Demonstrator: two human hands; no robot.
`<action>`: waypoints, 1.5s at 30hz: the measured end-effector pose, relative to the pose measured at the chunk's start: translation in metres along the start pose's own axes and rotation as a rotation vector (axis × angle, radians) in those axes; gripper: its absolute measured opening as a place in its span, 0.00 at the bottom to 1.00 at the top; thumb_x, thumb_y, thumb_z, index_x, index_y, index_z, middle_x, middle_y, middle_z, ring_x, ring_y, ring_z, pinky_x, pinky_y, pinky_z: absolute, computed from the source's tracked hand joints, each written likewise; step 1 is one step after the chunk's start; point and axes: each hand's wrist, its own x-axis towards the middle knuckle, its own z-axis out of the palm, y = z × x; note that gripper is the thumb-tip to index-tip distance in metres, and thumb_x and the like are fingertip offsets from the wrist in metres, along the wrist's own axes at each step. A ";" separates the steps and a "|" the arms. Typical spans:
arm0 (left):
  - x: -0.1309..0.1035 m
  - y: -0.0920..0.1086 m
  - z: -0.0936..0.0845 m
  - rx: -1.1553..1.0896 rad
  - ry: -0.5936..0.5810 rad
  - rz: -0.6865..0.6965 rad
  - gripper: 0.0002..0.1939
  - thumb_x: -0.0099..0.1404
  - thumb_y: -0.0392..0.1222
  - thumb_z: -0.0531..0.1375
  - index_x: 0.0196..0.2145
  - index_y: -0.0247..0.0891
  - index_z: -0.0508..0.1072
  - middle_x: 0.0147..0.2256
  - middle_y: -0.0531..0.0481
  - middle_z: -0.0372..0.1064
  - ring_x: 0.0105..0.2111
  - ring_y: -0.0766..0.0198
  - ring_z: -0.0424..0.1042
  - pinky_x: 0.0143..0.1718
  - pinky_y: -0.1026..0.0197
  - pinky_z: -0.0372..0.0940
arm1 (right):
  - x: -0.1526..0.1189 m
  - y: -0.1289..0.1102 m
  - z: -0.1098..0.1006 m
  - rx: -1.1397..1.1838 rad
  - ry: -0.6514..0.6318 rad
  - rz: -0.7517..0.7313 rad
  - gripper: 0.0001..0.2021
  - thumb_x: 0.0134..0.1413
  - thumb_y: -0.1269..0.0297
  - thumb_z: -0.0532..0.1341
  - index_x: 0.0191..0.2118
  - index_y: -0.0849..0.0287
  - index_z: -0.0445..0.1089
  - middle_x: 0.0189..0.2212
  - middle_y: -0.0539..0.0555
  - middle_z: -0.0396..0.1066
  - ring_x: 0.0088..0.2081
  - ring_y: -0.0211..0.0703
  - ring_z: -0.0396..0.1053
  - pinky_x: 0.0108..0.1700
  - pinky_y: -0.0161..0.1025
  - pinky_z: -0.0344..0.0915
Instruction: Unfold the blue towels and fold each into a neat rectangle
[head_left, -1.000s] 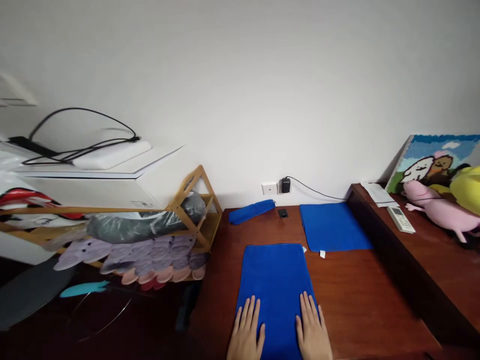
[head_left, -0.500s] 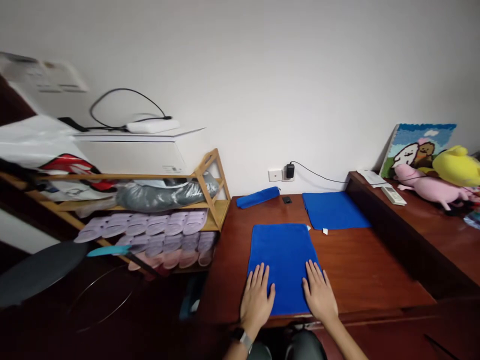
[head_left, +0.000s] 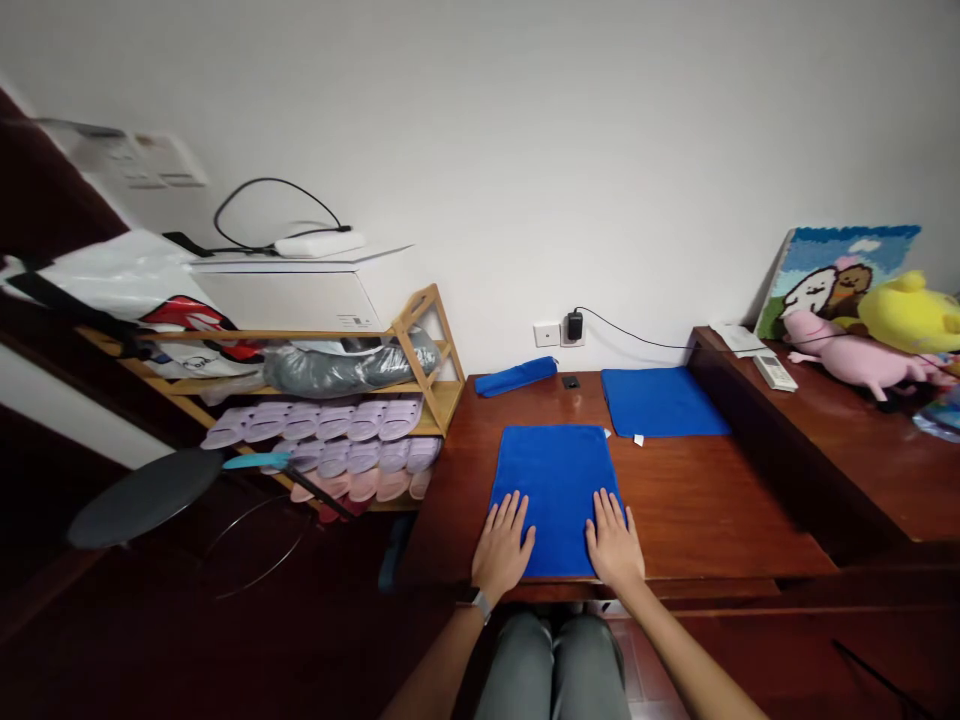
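Note:
A blue cloth (head_left: 556,480) lies flat on the reddish-brown desk (head_left: 705,505), its near edge close to the desk's front edge. My left hand (head_left: 504,545) rests palm down over its near left side, fingers stretched forward. Over the near right side lies my right hand (head_left: 616,540), likewise flat with fingers extended. Neither hand grips anything. Farther back on the right is a second blue cloth (head_left: 664,402), spread flat with a small white tag at its near edge. A narrow blue roll or folded cloth (head_left: 516,377) sits by the wall at the back left.
A wooden rack (head_left: 450,405) with several slippers (head_left: 341,455) stands left of the desk, near a dark round stool (head_left: 146,495). A black plug (head_left: 575,325) is in the wall socket. The raised right surface bears a remote (head_left: 775,373) and plush toys (head_left: 844,350).
The camera view has shifted, so the desk and both hands appear slightly higher and farther left. Both hands stay flat on the cloth, which looks unchanged.

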 end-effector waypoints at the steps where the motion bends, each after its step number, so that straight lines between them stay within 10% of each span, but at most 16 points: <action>1: -0.001 -0.001 0.001 0.006 -0.001 0.006 0.32 0.81 0.51 0.47 0.77 0.40 0.56 0.76 0.44 0.56 0.76 0.52 0.54 0.76 0.41 0.53 | 0.001 0.000 0.001 0.002 -0.008 0.000 0.34 0.76 0.54 0.39 0.80 0.60 0.45 0.80 0.54 0.42 0.80 0.48 0.38 0.79 0.55 0.32; 23: 0.001 0.009 0.005 -0.080 0.011 -0.024 0.35 0.79 0.50 0.48 0.79 0.40 0.48 0.76 0.41 0.55 0.76 0.47 0.53 0.76 0.37 0.50 | -0.002 0.001 -0.007 -0.093 -0.030 0.020 0.34 0.77 0.51 0.38 0.80 0.59 0.44 0.80 0.53 0.42 0.80 0.45 0.39 0.79 0.52 0.37; 34: -0.017 0.000 0.015 -0.064 0.005 -0.056 0.31 0.79 0.51 0.48 0.75 0.42 0.61 0.75 0.40 0.57 0.74 0.45 0.58 0.72 0.35 0.59 | -0.010 0.005 0.006 0.055 0.118 -0.063 0.32 0.77 0.51 0.41 0.78 0.56 0.54 0.77 0.54 0.54 0.79 0.50 0.46 0.78 0.56 0.45; 45: 0.157 0.002 0.024 -0.038 -0.062 -0.010 0.29 0.79 0.42 0.46 0.73 0.42 0.66 0.74 0.42 0.60 0.75 0.46 0.56 0.75 0.37 0.53 | 0.145 -0.076 -0.023 0.107 -0.014 -0.204 0.31 0.75 0.63 0.41 0.77 0.64 0.55 0.77 0.58 0.53 0.78 0.48 0.47 0.79 0.51 0.43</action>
